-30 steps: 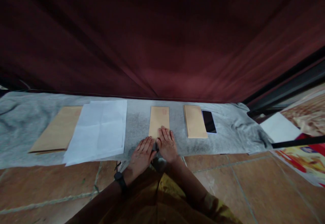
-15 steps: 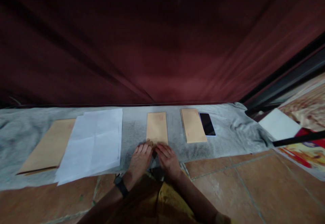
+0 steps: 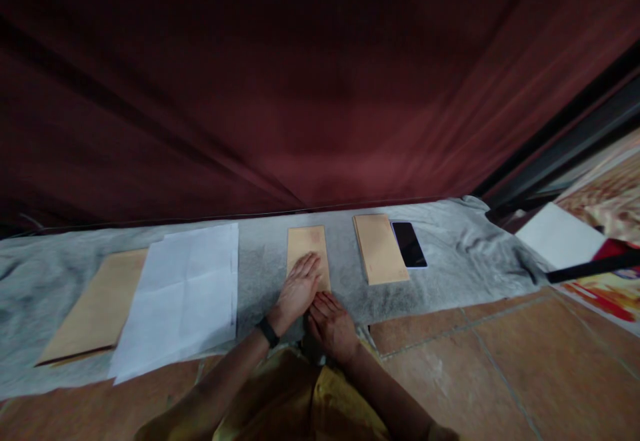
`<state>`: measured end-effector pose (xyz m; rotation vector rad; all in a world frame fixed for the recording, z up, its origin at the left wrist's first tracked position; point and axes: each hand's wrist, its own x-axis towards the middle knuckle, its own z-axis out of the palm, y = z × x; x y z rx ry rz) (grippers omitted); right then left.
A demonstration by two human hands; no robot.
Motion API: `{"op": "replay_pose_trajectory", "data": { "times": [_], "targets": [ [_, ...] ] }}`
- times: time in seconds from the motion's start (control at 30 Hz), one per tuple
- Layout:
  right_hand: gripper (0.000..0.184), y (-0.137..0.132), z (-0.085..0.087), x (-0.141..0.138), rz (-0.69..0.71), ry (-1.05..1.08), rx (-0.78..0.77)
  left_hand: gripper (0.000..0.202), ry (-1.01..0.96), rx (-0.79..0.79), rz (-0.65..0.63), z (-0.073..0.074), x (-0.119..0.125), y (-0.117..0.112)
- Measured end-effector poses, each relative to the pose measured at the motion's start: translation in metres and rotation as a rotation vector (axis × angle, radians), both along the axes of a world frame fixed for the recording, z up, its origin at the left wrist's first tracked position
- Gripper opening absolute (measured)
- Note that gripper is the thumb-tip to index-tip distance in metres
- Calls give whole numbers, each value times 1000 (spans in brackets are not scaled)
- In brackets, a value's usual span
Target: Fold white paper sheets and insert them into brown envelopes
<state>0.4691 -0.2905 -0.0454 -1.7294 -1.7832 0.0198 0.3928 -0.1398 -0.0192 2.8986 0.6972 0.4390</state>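
Observation:
A brown paper envelope lies lengthwise in front of me on a grey cloth. My left hand rests flat on its middle, fingers stretched out and pointing away from me. At the envelope's near end lies my right hand, its fingers extended over the edge and angled left. The near edge of the envelope is hidden under my hands. Just to the right is a small stack of similar brown envelopes, with a dark-screened phone touching its right side.
White paper sheets lie to the left, partly over larger brown envelopes. The grey cloth covers a long ledge below a dark red curtain. A black metal bar and a white sheet are at right.
My left hand has moved forward from the envelope's near edge onto its middle and flattened. The right hand stays at the near end, shifted slightly.

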Motion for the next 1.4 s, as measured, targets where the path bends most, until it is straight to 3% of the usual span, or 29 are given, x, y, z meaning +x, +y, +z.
{"op": "replay_pose_trajectory", "data": {
  "times": [0.17,0.37,0.73,1.0,1.17,1.4],
  "targets": [
    [42,1,0,0,15,20,-5,55,129,-21,0,-4,40,23],
    [43,1,-1,0,12,20,-15,57,182,-37,20,-1,62,43],
    [45,1,4,0,5,21,-6,53,187,0,10,1,53,35],
    [44,1,6,0,-8,12,1,53,212,-5,36,9,68,47],
    [44,1,3,0,-3,19,-8,51,166,-5,18,2,49,33],
    [35,2,-2,-2,-25,43,-16,48,110,0,39,0,-20,-13]
  ]
}}
